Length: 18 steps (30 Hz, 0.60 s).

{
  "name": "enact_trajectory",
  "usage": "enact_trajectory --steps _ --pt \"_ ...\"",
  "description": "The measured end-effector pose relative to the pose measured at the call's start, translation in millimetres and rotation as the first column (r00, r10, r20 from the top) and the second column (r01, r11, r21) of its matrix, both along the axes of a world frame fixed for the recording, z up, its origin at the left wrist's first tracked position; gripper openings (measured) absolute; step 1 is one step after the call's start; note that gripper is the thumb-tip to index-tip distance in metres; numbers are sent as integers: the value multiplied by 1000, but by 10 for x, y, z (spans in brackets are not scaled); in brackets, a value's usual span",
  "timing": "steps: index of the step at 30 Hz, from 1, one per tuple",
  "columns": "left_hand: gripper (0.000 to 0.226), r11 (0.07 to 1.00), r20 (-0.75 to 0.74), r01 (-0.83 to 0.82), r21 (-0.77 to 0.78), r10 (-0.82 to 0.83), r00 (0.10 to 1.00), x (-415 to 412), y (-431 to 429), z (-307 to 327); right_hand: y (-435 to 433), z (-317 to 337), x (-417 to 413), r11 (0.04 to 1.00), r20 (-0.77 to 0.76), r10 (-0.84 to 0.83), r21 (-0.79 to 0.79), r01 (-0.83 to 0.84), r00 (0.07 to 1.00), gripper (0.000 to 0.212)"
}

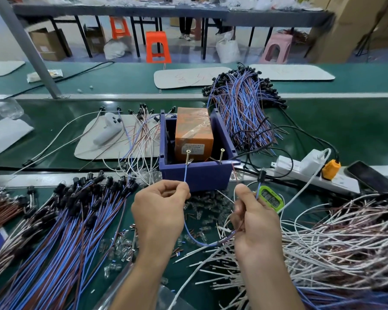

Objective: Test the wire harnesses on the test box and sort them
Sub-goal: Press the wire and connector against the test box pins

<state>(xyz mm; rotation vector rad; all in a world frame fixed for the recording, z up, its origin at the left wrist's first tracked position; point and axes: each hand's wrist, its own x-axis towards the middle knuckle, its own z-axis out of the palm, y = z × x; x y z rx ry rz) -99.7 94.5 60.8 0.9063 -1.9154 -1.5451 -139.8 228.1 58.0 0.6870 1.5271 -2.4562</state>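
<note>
The test box is a blue bin (pixel 197 175) holding an orange unit (pixel 194 133), with two brass screws (pixel 188 156) standing up at its front rim. My left hand (pixel 159 211) pinches the blue wire (pixel 185 173) of one harness, whose bare tip touches the left screw. My right hand (pixel 255 222) grips the same harness lower down, its brown wire (pixel 234 173) rising toward the right screw (pixel 221 155). The black socket end (pixel 262 175) sticks up above my right fingers. The blue wire loops between both hands.
Heaps of blue-and-brown harnesses lie at the front left (pixel 61 231) and behind the box (pixel 244 108). White-and-brown wires (pixel 334 238) pile at the right. A green timer (pixel 270 198), power strip (pixel 309 173), phone (pixel 370 175) and white controller (pixel 108 128) lie around.
</note>
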Motion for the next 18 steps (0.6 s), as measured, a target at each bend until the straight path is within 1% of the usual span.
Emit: enact_trajectory --steps 3,9,13,18 --pt "31 1000 -4 10 -11 -10 1000 -4 22 5 3 -12 -11 1000 3 -3 0 3 1000 11" --pt "26 999 21 -31 -26 31 999 -18 25 -15 13 -21 -63 1000 -6 -23 1 23 1000 8" --pt "23 998 11 -65 -18 65 998 -28 24 -19 19 -16 -74 1000 -17 -29 -10 29 999 13" --pt "22 999 11 -28 -36 29 1000 -54 33 -15 22 -12 -66 1000 -18 -24 -8 24 1000 13"
